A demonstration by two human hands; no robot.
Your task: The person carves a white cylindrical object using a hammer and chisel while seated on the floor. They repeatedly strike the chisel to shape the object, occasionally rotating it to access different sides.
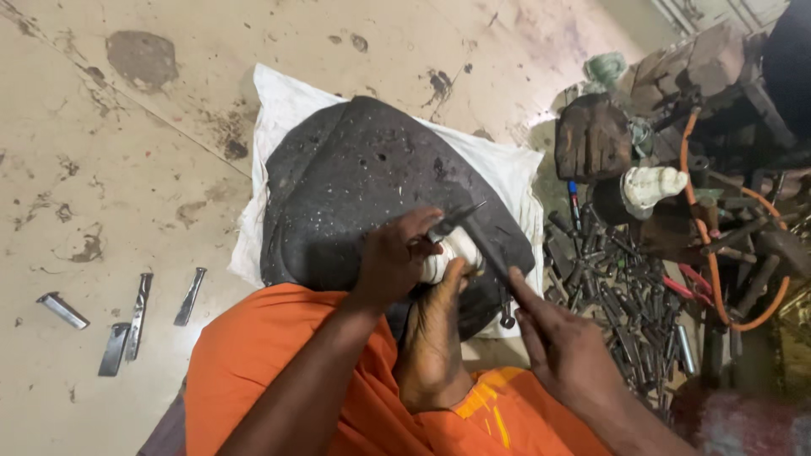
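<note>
Stained concrete floor (127,169). Left hand (393,257) closed around small white carved piece (460,249), pinned on dark pitted stone slab (355,177) by bare foot (435,338). Right hand (566,346) grips metal tool (481,245) — tip touching piece. Likely hard, brittle — hold low, by its base. Chisels (135,317) left; tool heap (625,295) right.

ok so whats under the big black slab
A white cloth lies under the black slab, its edges showing at the top, left and right. Whatever lies beneath the slab's middle is covered.
</note>
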